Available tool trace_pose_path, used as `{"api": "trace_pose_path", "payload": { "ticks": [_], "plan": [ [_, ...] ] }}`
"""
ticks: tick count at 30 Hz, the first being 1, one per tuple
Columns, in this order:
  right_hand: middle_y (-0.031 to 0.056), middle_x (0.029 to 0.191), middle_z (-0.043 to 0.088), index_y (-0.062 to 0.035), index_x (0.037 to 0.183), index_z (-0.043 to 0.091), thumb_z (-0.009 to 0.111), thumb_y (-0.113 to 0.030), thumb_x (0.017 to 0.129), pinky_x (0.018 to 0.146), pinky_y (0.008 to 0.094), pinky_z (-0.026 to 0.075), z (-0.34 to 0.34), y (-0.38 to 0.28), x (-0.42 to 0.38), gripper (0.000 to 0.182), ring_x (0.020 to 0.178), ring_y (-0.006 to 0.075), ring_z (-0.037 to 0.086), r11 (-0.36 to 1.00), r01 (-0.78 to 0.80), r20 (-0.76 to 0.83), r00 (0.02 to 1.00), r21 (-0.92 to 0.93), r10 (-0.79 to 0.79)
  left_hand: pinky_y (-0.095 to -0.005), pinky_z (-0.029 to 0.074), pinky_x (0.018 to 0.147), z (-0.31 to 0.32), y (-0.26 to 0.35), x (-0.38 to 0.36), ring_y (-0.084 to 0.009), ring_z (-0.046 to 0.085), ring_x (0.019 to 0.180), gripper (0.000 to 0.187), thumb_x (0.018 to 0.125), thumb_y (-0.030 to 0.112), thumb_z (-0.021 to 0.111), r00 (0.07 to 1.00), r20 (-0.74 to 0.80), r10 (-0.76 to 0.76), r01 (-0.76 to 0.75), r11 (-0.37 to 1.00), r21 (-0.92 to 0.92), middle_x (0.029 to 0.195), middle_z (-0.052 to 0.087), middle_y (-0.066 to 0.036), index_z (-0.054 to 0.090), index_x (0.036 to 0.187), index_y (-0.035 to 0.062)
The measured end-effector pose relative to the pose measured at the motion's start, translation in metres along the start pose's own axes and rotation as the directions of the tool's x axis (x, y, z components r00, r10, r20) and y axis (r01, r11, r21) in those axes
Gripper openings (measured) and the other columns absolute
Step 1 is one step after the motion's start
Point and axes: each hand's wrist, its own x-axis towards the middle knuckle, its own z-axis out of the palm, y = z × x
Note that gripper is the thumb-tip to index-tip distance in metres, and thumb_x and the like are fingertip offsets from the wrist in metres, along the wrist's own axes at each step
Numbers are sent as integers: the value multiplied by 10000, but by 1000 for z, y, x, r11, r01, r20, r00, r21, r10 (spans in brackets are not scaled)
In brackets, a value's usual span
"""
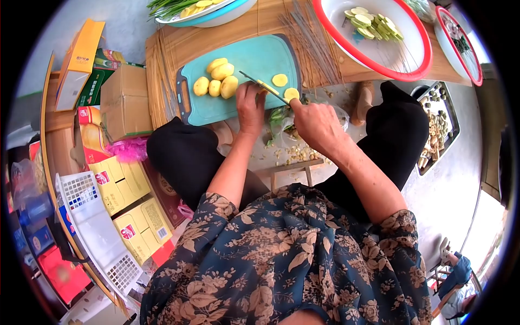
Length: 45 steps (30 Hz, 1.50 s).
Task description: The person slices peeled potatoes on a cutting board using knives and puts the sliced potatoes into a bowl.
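Observation:
A turquoise cutting board [208, 111] with a dark rim lies in front of me. My right hand [316, 123] is wrapped round the handle of a knife [264, 86], whose blade slants across the board to the upper left. Close against the blade, the bent fingers of my left hand [251, 107] hold a peeled potato, mostly hidden by fingers and blade. Beyond the blade a yellow potato piece [268, 85] shows. Two round potato slices [279, 80] lie right of the knife. Several whole peeled potatoes [215, 86] sit together at the board's left.
Bamboo skewers [161, 81] lie on the wooden table [260, 24] on both sides of the board. A red-rimmed basin [374, 70] holds cut green vegetable pieces. At the right stands a tray of skewered or cut food [437, 127]. Cardboard boxes [127, 103] crowd the left.

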Motion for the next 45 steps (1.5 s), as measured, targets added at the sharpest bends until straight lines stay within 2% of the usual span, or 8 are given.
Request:
{"api": "trace_pose_path", "payload": {
  "ticks": [8, 20, 24, 28, 36, 39, 41, 45],
  "plan": [
    [211, 706, 673, -4, 940, 575, 532, -64, 892, 638, 520, 522, -1, -2, 6, 88, 697, 406, 686, 1000, -30, 58, 998, -6, 30, -457, 481, 831, -1, 1, 1, -377, 582, 978, 243, 784, -31, 723, 1000, -3, 12, -12, 1000, 5, 1031, 611, -150, 628, 996, 40],
    [211, 736, 689, -17, 938, 613, 542, -74, 878, 664, 501, 553, 39, 7, 46, 108, 722, 384, 709, 999, 16, -19, 1000, -48, -17, -445, 483, 825, -1, 4, 4, -356, 580, 962, 193, 781, -32, 703, 999, -6, 43, -43, 999, 0, 1010, 599, -130, 635, 943, 49],
    [225, 756, 691, -9, 952, 617, 532, -91, 887, 696, 512, 551, 37, 11, 47, 135, 745, 399, 707, 1000, -25, -4, 1000, -13, 25, -442, 483, 825, -1, 4, 6, -353, 580, 959, 189, 783, -32, 702, 998, -1, 64, -64, 998, 11, 1007, 598, -127, 637, 940, 51],
    [239, 770, 690, -12, 991, 606, 513, -80, 894, 712, 528, 537, 26, 6, 41, 151, 754, 421, 694, 997, -66, 12, 998, 39, 66, -443, 483, 824, -1, 4, 3, -354, 581, 959, 185, 790, -44, 699, 1000, -8, 23, -23, 1000, -6, 1005, 593, -133, 636, 940, 44],
    [216, 705, 667, -18, 973, 572, 507, -82, 904, 661, 541, 519, 1, -5, 11, 115, 702, 421, 679, 998, -61, 39, 997, 29, 60, -405, 526, 811, 1, -4, -3, -336, 618, 971, 224, 813, -68, 698, 1000, -7, -15, 14, 999, -35, 1060, 610, -151, 632, 1006, 23],
    [204, 691, 666, -17, 959, 567, 512, -86, 906, 640, 532, 521, 2, -5, 7, 102, 679, 410, 679, 999, -47, 47, 998, 5, 47, -392, 537, 796, -1, -2, -2, -327, 627, 960, 239, 814, -69, 698, 999, -23, 42, -42, 999, 32, 1069, 614, -149, 625, 1022, 22],
    [200, 690, 668, -17, 954, 567, 516, -87, 906, 632, 527, 523, 2, -5, 7, 99, 671, 404, 681, 999, -39, 45, 998, -9, 40, -449, 482, 830, 1, -3, -2, -367, 587, 985, 223, 803, -36, 709, 1000, -19, -19, 18, 999, -41, 1045, 613, -146, 624, 996, 36],
    [200, 692, 670, -17, 955, 567, 528, -83, 900, 634, 521, 528, 4, -3, 9, 94, 677, 399, 685, 999, -33, 54, 998, -20, 34, -447, 483, 832, 0, -2, -2, -365, 589, 985, 219, 806, -29, 709, 999, -8, -31, 30, 998, -46, 1042, 615, -143, 626, 997, 37]
  ]
}}
